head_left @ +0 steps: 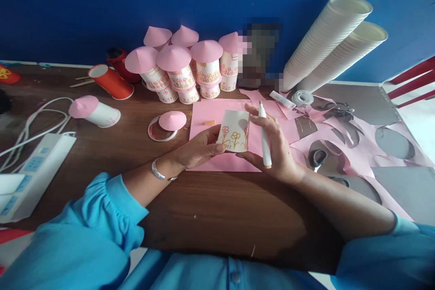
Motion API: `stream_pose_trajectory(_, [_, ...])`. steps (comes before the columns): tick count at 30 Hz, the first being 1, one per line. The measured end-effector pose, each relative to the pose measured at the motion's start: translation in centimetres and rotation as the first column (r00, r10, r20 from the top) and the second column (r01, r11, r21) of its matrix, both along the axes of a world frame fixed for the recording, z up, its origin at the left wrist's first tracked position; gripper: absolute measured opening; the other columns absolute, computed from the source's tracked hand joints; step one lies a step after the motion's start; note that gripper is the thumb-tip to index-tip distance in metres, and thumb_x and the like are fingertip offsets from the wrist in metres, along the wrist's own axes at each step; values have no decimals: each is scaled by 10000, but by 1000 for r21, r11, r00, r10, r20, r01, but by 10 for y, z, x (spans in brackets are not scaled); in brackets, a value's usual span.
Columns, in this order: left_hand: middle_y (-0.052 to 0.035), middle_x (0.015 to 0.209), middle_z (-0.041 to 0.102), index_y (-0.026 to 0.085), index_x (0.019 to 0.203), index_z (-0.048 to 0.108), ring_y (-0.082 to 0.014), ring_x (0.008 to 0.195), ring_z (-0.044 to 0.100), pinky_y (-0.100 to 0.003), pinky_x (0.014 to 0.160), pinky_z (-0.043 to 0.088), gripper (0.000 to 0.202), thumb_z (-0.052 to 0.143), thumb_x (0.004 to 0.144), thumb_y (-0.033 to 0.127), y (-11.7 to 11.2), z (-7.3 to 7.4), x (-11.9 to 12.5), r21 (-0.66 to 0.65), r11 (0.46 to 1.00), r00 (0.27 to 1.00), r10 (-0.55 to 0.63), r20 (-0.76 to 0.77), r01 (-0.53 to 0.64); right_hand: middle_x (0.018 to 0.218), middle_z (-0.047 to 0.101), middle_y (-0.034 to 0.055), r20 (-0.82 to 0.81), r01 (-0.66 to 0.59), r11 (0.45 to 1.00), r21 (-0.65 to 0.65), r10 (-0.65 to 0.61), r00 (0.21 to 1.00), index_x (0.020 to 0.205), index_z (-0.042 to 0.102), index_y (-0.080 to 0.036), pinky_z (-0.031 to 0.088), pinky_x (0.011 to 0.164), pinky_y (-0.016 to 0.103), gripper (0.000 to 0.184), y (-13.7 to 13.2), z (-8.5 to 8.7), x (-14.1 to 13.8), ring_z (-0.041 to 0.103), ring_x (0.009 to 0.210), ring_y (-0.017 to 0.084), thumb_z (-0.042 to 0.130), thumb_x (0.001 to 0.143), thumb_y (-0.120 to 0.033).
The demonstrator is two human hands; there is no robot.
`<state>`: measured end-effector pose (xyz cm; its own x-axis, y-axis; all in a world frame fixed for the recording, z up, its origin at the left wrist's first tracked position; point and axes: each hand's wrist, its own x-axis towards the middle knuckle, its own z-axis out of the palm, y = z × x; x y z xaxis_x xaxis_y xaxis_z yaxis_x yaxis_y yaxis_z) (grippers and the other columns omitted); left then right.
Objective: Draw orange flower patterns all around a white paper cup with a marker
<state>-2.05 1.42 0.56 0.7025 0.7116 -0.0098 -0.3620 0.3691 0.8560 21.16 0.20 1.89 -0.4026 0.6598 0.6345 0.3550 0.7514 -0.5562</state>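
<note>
A white paper cup (pixel 233 120), upside down with red and gold flowers drawn around it, is held over a sheet of pink paper (pixel 204 111). My left hand (pixel 202 147) grips the cup's left side, thumb near its lower rim. In my right hand (pixel 280 149) is a white marker (pixel 265 140), its tip pointing up, uncapped. Fingers of that hand also reach to the cup's right side; whether they press on it I cannot tell. A small orange cap (pixel 210 123) lies on the pink sheet. Left of it, a pink paper cone (pixel 172 120) rests on a tape roll (pixel 152 130).
Several decorated cups with pink cone roofs (pixel 174 59) stand at the back. Two tall cup stacks (pixel 326 41) lean against the blue wall. Pink scraps (pixel 360 149) and scissors (pixel 317 158) lie on the right. A power strip (pixel 47 167) and a roofed cup (pixel 105 114) are left.
</note>
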Motion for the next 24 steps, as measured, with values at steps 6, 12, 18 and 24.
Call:
stream_pose_trajectory(6, [-145, 1270, 744, 208, 1321, 654, -342, 1271, 668, -509, 1086, 498, 637, 905, 761, 377, -1, 0, 0, 56, 998, 996, -7, -93, 12, 1495, 600, 182, 55, 46, 996, 74, -50, 997, 1444, 473, -283, 515, 1124, 629, 645, 1, -2, -2, 555, 1414, 377, 810, 900, -367])
stream_pose_trajectory(12, [-115, 1233, 749, 217, 1282, 636, -283, 1174, 697, -449, 1050, 509, 595, 903, 762, 328, 0, -2, -1, 40, 996, 988, 79, -130, -75, 1274, 655, 145, -22, 86, 982, 168, -83, 996, 1512, 500, -272, 612, 968, 542, 551, -7, 7, 2, 667, 1194, 320, 614, 1021, -493])
stream_pose_trajectory(18, [-94, 1277, 716, 249, 1327, 599, -285, 1205, 662, -425, 1028, 500, 709, 934, 704, 307, -2, 0, -1, 6, 988, 976, 150, -156, -151, 782, 609, 22, 25, -149, 969, 197, 147, 989, 1312, 629, -149, 540, 529, 291, 332, -26, 21, 1, 620, 626, 158, 473, 1083, -331])
stream_pose_trajectory(24, [-73, 1208, 703, 259, 1310, 594, -262, 1119, 646, -406, 965, 499, 698, 928, 699, 307, -2, 2, -2, 37, 985, 965, 173, -197, -169, 703, 627, -15, -6, -138, 974, 179, 142, 990, 1056, 571, -217, 509, 473, 263, 183, -27, 21, -7, 625, 557, 149, 621, 916, -110])
